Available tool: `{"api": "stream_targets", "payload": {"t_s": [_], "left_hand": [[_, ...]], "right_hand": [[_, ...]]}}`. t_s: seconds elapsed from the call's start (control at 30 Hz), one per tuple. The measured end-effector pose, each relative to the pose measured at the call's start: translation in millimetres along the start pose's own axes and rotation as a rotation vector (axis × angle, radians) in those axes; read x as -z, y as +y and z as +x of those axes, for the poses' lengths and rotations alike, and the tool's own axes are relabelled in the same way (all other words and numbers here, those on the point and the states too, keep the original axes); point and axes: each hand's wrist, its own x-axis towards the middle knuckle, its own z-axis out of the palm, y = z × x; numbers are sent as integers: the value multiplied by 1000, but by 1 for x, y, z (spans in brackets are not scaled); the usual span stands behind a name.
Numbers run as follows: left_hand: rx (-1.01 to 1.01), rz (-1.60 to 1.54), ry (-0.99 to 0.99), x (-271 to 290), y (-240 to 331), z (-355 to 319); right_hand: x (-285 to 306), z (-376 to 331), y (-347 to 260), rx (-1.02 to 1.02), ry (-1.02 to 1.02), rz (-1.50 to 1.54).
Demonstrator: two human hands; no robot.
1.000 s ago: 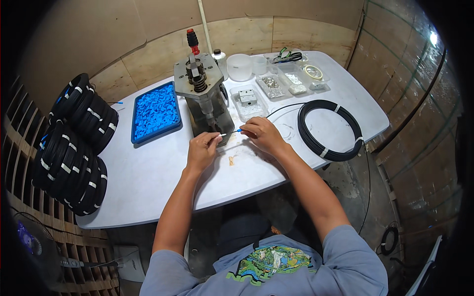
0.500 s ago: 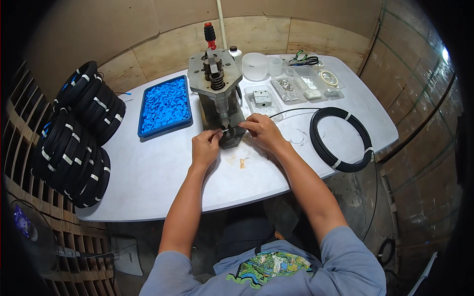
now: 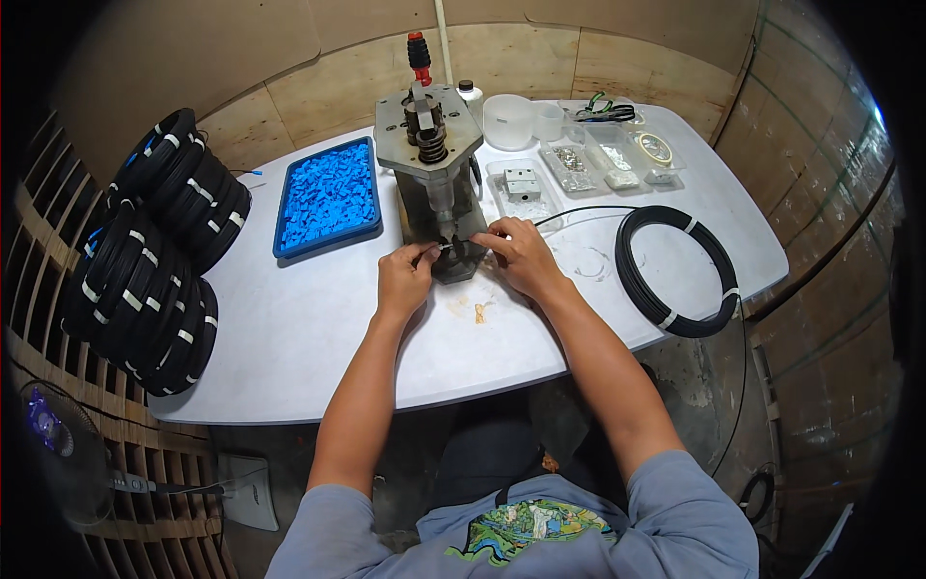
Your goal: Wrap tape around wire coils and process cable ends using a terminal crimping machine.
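A metal hand press (image 3: 431, 166) with a red-and-black handle grip stands upright at the middle of the table. At its lower tip my left hand (image 3: 403, 282) comes in from the left, thumb and forefinger pinched on a small pale piece too tiny to name. On the press's other side my right hand (image 3: 522, 259) is closed, fingertips pinched close to the same tip. A black cable (image 3: 582, 208) runs from the coil (image 3: 630, 268) on the right to behind this hand, which grips it; the cable's end is hidden between the fingers and the press.
Left of the press lies a tray (image 3: 280, 245) of small blue parts. Stacked black cable coils (image 3: 154, 280) stand at the table's left edge. At the back right are a metal block (image 3: 522, 184), a tub (image 3: 508, 123), small-parts boxes (image 3: 569, 170) and pliers (image 3: 608, 114).
The whole view has shifted slightly. Both hands stay at the press tip, their fingers still pinched, with hardly any movement.
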Motion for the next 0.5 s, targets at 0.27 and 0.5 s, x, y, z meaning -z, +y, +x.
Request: {"api": "stream_targets", "payload": {"t_s": [0.27, 0.5], "left_hand": [[46, -22, 1, 0, 1, -2], [54, -40, -4, 0, -4, -1]], "right_hand": [[-4, -3, 4, 2, 10, -7], [-3, -4, 2, -10, 3, 23]]}}
